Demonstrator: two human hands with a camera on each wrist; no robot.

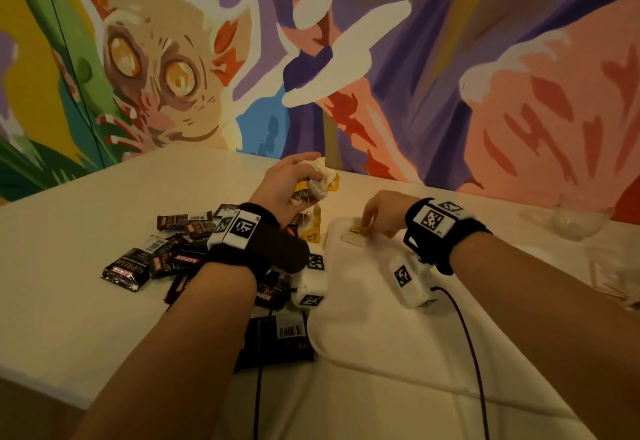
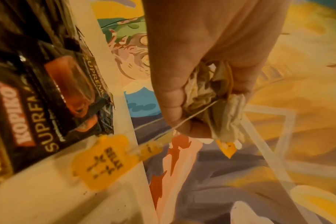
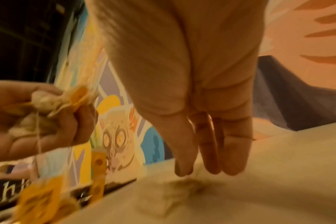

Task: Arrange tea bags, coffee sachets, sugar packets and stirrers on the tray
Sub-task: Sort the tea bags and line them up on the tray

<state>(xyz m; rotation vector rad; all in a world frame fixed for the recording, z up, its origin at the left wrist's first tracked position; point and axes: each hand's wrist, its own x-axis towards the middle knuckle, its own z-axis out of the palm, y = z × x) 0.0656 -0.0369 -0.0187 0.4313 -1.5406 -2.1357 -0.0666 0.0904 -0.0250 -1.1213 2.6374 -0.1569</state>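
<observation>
A pale tabletop (image 1: 86, 266) stands against a painted wall. On it lie a heap of dark coffee sachets (image 1: 166, 259) at the left, a white tray (image 1: 363, 328) just beside them, and a clear glass bowl (image 1: 571, 221) far right.

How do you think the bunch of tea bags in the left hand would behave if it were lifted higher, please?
Probably floppy: the tea bags look crumpled and soft inside the left hand. They seem light, since curled fingers alone hold the bunch. The yellow tags hang on thin strings, so they would likely swing and could snag on the coffee sachets.
</observation>
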